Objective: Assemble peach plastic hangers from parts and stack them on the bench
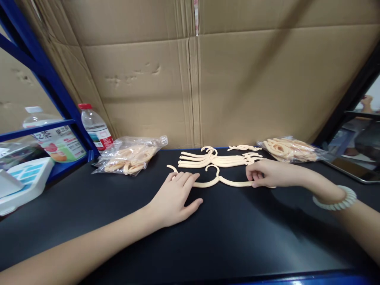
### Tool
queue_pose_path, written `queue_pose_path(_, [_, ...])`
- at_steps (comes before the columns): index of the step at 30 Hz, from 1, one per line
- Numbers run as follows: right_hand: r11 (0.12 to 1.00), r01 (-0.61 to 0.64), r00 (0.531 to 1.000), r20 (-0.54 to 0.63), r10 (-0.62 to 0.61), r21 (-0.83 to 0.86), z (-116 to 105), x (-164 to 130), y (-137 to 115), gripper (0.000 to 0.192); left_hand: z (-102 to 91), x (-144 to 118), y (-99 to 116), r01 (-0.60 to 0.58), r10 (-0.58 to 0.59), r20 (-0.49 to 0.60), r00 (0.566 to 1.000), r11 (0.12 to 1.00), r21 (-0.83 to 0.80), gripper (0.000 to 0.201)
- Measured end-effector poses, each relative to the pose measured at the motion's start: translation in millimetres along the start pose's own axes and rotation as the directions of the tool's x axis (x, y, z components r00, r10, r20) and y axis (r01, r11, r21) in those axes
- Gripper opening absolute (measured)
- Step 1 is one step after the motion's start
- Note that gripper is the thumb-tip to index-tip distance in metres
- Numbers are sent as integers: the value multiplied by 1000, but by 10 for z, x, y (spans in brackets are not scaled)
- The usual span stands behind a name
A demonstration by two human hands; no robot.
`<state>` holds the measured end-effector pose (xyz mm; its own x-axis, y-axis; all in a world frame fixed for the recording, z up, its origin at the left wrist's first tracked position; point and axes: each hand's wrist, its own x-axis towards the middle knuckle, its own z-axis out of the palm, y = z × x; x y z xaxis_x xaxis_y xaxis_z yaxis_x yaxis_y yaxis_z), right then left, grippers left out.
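Head camera: two bare hands meet a pale hanger (219,179) lying on a black table (208,245).

The left hand (173,198) is spread palm down, its fingers over the hanger's left arm and its thumb held wide, while the right hand (273,173), below a beaded bracelet (338,200), has thumb and fingers drawn narrow, pinching the other arm near its end; the hook points away from the person, just short of a row of overlapping hangers (225,161), with clear bags of similar pale pieces to the left (130,156) and right (292,149), a red-capped bottle (96,128) near the left bag, and cardboard (237,79) standing behind.
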<state>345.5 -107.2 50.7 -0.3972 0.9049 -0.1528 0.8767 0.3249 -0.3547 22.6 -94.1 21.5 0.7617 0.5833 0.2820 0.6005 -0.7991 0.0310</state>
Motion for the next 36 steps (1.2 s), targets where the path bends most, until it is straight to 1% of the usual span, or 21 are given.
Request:
queue_pose_path(2, [1000,-22,1000,3,22,13,2,6,-24,8,-6,-5,64,19,-17,-25,1000,999,49,47])
queue_pose_path(6, [999,-46,999,2,46,18,1,11,-78,13,-12,-2,111,14,-13,-15,1000,995,98,37])
queue_pose_path(9, [998,-47,999,4,47,32,0,15,-55,15,-25,14,44,42,-43,-2,999,989,144,35])
queue_pose_path(13, [998,-52,999,-12,53,30,9,35,44,17,-69,36,-93,128,-142,45,989,964,234,35])
queue_pose_path(16, [998,-55,998,-14,55,34,25,61,97,17,-112,42,-166,164,-191,73,979,948,274,37])
queue_pose_path(20, [1000,-24,998,-64,24,8,44,91,110,18,-147,41,-182,169,-199,71,977,936,308,34])
queue_pose_path(23, [1000,7,995,-99,-9,-18,49,96,98,18,-142,39,-124,155,-173,26,985,933,325,29])
queue_pose_path(25, [999,21,993,-117,-24,-32,47,95,87,19,-123,33,-53,99,-93,-36,995,954,283,27])
queue_pose_path(27, [999,24,992,-127,-28,-38,45,94,76,20,-94,20,31,-44,57,-71,996,985,169,29])
queue_pose_path(29, [999,23,990,-136,-28,-39,45,94,66,20,-59,0,108,-209,209,-54,976,978,11,32])
queue_pose_path(30, [999,22,990,-137,-27,-38,45,95,62,20,-41,-9,136,-254,252,-37,967,965,-65,33])
queue_pose_path(31, [999,23,990,-137,-28,-38,46,95,58,20,-24,-18,155,-274,273,-20,962,953,-130,34])
queue_pose_path(33, [999,26,990,-139,-32,-39,49,96,56,21,1,-28,164,-255,260,-3,966,943,-215,35])
queue_pose_path(36, [999,29,990,-137,-34,-36,55,98,64,21,14,-26,141,-216,222,-3,975,942,-258,34])
